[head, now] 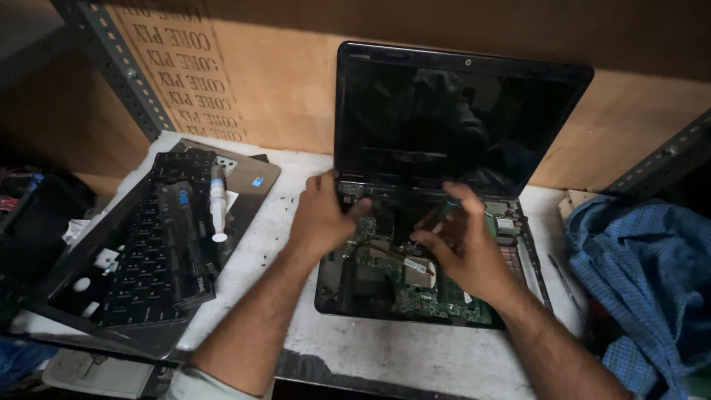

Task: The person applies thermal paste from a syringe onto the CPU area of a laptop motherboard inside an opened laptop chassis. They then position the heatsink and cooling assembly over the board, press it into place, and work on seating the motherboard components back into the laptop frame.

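centre of the frame, an opened laptop (415,292) sits on the white bench (281,222), its top cover off and the green circuit board bare, the dark screen (452,118) standing upright against the brown board wall. the left hand (320,216) rests on the laptop's left hinge corner, fingers curled down against the frame, gripping nothing loose that i can make out. the right hand (463,248) is over the board, fingers pinched closed round a thin dark screwdriver (437,218), tip angled down-left onto the board. at the left, a removed keyboard (152,244) lies with a white syringe tube (218,201) resting on it. far right, blue checked cloth (644,274).
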`<state>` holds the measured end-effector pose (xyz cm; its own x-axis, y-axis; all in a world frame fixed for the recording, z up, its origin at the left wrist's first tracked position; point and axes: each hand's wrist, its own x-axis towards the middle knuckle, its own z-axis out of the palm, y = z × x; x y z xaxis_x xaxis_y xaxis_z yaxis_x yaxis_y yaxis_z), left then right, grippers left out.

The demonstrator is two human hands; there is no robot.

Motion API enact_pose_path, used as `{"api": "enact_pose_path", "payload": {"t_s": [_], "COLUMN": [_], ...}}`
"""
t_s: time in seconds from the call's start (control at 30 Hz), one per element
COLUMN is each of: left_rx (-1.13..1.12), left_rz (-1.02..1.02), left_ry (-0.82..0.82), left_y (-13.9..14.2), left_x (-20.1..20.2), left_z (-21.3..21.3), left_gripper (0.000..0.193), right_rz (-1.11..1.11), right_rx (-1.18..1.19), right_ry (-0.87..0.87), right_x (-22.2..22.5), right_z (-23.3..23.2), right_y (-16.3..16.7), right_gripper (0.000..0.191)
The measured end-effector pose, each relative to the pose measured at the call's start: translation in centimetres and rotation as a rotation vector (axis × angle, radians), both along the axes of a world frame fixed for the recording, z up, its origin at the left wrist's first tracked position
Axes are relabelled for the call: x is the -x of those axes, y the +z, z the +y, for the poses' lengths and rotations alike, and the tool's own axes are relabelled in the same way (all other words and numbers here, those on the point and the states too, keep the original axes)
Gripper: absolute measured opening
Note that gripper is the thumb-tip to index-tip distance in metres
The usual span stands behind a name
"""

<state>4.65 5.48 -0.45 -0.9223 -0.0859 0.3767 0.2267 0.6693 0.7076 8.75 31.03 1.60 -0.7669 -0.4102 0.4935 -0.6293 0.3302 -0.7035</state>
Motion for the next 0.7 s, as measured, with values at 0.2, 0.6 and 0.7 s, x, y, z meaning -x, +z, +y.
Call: {"api": "enact_pose_path", "payload": {"t_s": [0.2,0.6,0.7], "left_rx": [0.125,0.164,0.17], "left_rz": [-0.011,-0.234,-0.269], "left_ry": [0.06,-0.009,-0.032], "left_y": [-0.2,0.7,0.8], "left_x": [-0.2,-0.7,-0.9], "left_z": [1.5,1.4,1.6], "left_gripper": [0.07,0.092,0.096], "right_rz": [-0.033,-0.082,-0.119], "right_rx": [-0.013,-0.039,-0.052], "right_ry": [0.006,0.015,0.011], "right_x": [-0.2,-0.3,-0.3], "right_z": [-0.4,-0.3,-0.3], "right_y": [0.3,0.4,0.5], "right_gripper": [0.084,0.084,0.084]}}
